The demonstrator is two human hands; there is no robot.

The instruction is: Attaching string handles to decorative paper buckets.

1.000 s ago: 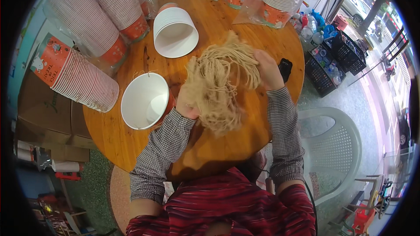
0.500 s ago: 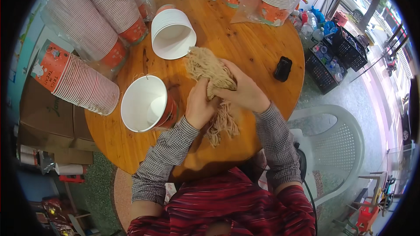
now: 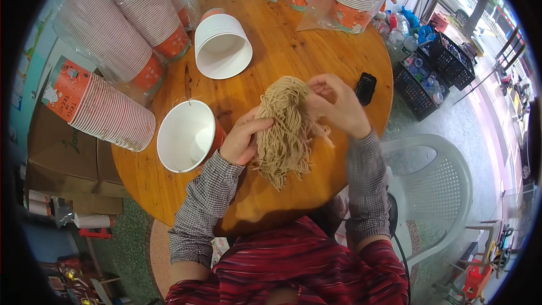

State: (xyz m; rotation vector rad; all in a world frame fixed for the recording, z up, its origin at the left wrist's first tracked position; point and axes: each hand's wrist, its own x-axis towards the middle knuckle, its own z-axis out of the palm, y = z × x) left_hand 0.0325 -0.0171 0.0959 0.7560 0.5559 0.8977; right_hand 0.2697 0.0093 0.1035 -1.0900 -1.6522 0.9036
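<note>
A thick bundle of beige yarn point(image 3: 285, 133) hangs in loose strands above the middle of the wooden table. My left hand point(image 3: 244, 138) grips its left side, thumb laid over the strands. At the upper right of the bundle is my right hand point(image 3: 339, 104), its fingers curled in against the yarn; they are partly hidden and slightly blurred. Left of my left hand, a large white-lined paper bucket point(image 3: 186, 135) stands with its mouth toward me, a few thin strands on its rim. Beyond it, a nested stack of white paper buckets point(image 3: 226, 51) lies on its side.
Tall stacks of orange-and-white buckets in plastic bags point(image 3: 110, 39) line the left and far edges. A black object point(image 3: 365, 89) lies at the table's right side. A pale plastic chair point(image 3: 435, 192) and black crates point(image 3: 420, 85) of bottles stand to the right.
The yarn bundle has turned and spread out, now hanging more upright and nearer to me. My hands have moved apart, the left to its left side, the right to its upper right.
</note>
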